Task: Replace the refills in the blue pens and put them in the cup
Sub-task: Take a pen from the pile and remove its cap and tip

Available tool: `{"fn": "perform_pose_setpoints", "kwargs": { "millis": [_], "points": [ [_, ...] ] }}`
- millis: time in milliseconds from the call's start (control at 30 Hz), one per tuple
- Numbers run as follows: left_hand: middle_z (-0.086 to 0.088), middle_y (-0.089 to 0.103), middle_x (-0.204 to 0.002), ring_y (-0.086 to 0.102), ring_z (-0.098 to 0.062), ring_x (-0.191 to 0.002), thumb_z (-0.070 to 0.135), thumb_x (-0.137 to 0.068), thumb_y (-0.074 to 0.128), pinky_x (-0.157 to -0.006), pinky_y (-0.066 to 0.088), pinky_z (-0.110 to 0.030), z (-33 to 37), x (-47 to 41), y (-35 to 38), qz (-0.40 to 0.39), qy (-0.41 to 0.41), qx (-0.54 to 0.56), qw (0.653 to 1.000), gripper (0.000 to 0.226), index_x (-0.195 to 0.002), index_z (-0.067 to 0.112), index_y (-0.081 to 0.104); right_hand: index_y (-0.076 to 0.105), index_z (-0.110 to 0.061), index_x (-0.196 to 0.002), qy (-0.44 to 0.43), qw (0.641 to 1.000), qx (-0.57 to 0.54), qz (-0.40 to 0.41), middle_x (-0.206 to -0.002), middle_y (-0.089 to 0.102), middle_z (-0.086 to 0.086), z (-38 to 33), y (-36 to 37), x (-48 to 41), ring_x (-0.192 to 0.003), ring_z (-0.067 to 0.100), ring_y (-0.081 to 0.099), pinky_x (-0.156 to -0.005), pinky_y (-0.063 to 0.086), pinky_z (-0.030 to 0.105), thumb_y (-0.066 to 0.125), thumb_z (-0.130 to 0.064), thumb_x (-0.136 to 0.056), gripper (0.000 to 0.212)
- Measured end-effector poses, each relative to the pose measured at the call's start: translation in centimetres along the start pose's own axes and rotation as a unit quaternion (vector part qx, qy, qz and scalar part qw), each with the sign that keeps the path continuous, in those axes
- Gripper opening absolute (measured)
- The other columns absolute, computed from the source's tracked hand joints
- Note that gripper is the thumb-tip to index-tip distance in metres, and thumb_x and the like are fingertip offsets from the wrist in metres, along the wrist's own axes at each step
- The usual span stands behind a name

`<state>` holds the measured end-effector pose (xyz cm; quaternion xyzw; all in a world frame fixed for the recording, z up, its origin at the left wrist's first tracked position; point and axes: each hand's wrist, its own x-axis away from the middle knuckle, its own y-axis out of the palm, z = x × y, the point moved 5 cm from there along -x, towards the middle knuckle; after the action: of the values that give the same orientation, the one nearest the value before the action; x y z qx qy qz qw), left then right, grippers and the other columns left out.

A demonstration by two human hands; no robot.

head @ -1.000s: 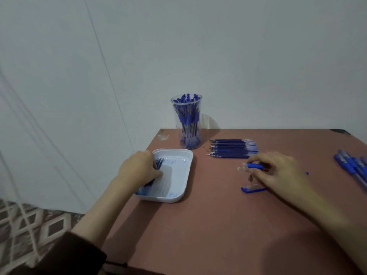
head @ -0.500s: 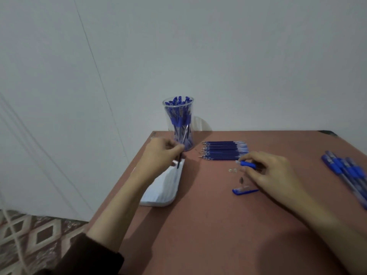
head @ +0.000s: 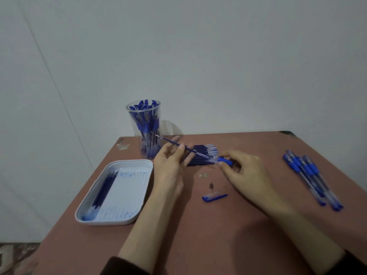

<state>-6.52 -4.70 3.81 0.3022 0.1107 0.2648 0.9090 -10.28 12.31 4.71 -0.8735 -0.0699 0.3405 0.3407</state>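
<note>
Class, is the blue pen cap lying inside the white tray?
No, the pen cap lies on the table, right of the white tray.

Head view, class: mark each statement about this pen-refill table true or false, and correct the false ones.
1. The cup stands upright with pens inside. True.
2. The white tray holds nothing. False: dark refills lie along its left side.
3. The left hand pinches a thin refill. True.
4. The blue cap sits on the pen that the right hand grips. False: it lies on the table, nearer the person.
</note>
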Motion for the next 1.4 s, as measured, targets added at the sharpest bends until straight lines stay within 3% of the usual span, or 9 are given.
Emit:
{"fn": "perform_pose_setpoints", "kwargs": {
  "millis": [233,500,700,1000,1100,1233,1333,1400],
  "points": [
    [-0.012,0.059,-0.087,0.066,-0.017,-0.079,-0.006,-0.093,0.048,-0.078,0.058,-0.032,-0.4,0.2,0.3,-0.009,-0.011,0.009,1.0,0.015,-0.098,0.005,0.056,0.071,-0.028,-0.096,-0.014,1.0,0.012,-0.007,-0.08,0.066,-0.012,-0.3,0.0,0.1,-0.065,-0.004,0.052,-0.06,0.037,0.016,0.068,-0.022,-0.084,0.014],
    [-0.01,0.059,-0.084,0.067,-0.017,-0.08,-0.006,-0.094,0.049,-0.077,0.058,-0.03,-0.5,0.4,0.3,-0.011,-0.001,-0.019,1.0,0.013,-0.1,0.004,0.054,0.072,-0.026,-0.099,0.003,1.0,0.026,-0.007,-0.085,0.069,-0.009,-0.4,-0.4,0.1,-0.071,0.007,0.056,-0.068,0.046,0.028,0.066,-0.019,-0.084,0.018],
    [-0.01,0.059,-0.084,0.066,-0.019,-0.081,-0.006,-0.094,0.049,-0.077,0.058,-0.03,-0.6,0.5,0.4,-0.007,-0.002,-0.017,1.0,0.013,-0.097,0.006,0.054,0.072,-0.028,-0.094,-0.016,1.0,0.011,-0.013,-0.082,0.068,-0.01,-0.6,-0.5,0.1,-0.067,0.006,0.055,-0.065,0.048,0.032,0.07,-0.02,-0.081,0.016],
    [-0.006,0.06,-0.076,0.066,-0.016,-0.078,-0.005,-0.093,0.05,-0.076,0.059,-0.028,-0.7,0.6,0.6,-0.022,0.001,-0.032,0.999,0.013,-0.099,0.006,0.055,0.07,-0.026,-0.092,-0.014,1.0,0.02,-0.019,-0.073,0.064,-0.011,-0.6,-0.4,0.1,-0.065,0.004,0.056,-0.06,0.043,0.019,0.071,-0.021,-0.081,0.012],
    [-0.008,0.062,-0.079,0.067,-0.016,-0.077,-0.005,-0.093,0.05,-0.078,0.058,-0.029,-0.8,0.9,1.0,-0.048,-0.01,-0.029,0.998,0.013,-0.1,0.005,0.054,0.071,-0.028,-0.09,0.012,0.999,-0.039,-0.025,-0.07,0.067,-0.006,-0.4,-0.1,0.1,-0.065,0.01,0.058,-0.059,0.044,0.017,0.071,-0.022,-0.083,0.009],
    [-0.011,0.065,-0.08,0.069,-0.019,-0.076,-0.006,-0.092,0.051,-0.073,0.06,-0.031,-1.4,1.7,2.0,-0.09,-0.03,-0.027,0.995,0.013,-0.097,0.005,0.056,0.07,-0.031,-0.085,0.041,0.991,-0.127,-0.029,-0.064,0.064,0.004,-0.4,0.4,0.1,-0.06,0.02,0.057,-0.059,0.045,0.029,0.068,-0.019,-0.084,0.013],
    [-0.013,0.068,-0.088,0.065,-0.027,-0.087,-0.005,-0.091,0.054,-0.084,0.053,-0.043,-2.1,1.9,2.2,-0.123,-0.034,-0.069,0.989,0.014,-0.098,0.006,0.061,0.071,-0.025,-0.086,0.063,0.984,-0.16,-0.042,-0.063,0.064,0.006,-0.3,0.5,-0.1,-0.052,0.007,0.057,-0.055,0.046,0.023,0.064,-0.016,-0.088,0.012],
    [-0.008,0.07,-0.092,0.065,-0.025,-0.088,-0.002,-0.089,0.058,-0.076,0.053,-0.042,-2.4,2.0,2.3,-0.151,-0.038,-0.134,0.979,0.018,-0.101,0.009,0.065,0.07,-0.022,-0.087,0.082,0.976,-0.196,-0.052,-0.062,0.062,0.005,-0.2,0.5,-0.1,-0.05,0.002,0.054,-0.05,0.041,0.016,0.061,-0.014,-0.09,0.013]
  ]
}}
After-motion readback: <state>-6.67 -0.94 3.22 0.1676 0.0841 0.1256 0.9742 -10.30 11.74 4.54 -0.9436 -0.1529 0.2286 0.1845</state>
